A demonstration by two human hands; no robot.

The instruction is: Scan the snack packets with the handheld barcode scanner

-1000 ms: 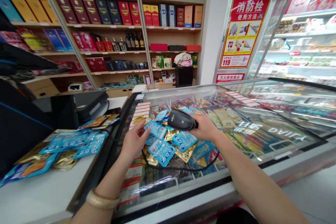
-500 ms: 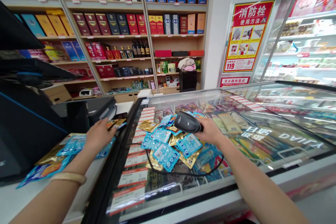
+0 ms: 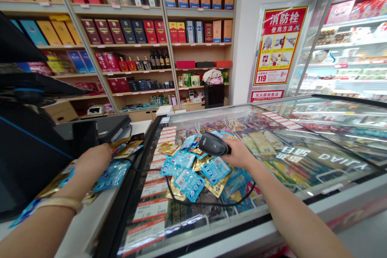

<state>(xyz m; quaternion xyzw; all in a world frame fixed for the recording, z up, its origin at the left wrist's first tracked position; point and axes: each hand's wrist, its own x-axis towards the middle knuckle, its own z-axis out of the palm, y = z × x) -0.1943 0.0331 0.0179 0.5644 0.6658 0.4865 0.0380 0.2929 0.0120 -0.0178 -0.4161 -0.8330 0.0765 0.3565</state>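
My right hand is wrapped round the handle of a black barcode scanner, above a pile of blue and gold snack packets on the freezer's glass top. The scanner's black cable loops past the packets. On the counter at left, my left hand is over more packets, its fingers turned down and mostly hidden; whether they grip one I cannot tell. Gold packets lie just beyond that hand, and blue packets lie to its right.
A dark monitor and stand crowd the left side. Behind the left hand stands a black device. Price labels line the freezer's left edge. Shelves of boxed bottles fill the back wall; a lit display fridge is at right.
My left hand has moved left and slightly down, uncovering gold and blue packets on the counter. The right hand keeps the scanner over the pile; the whole view has shifted slightly.
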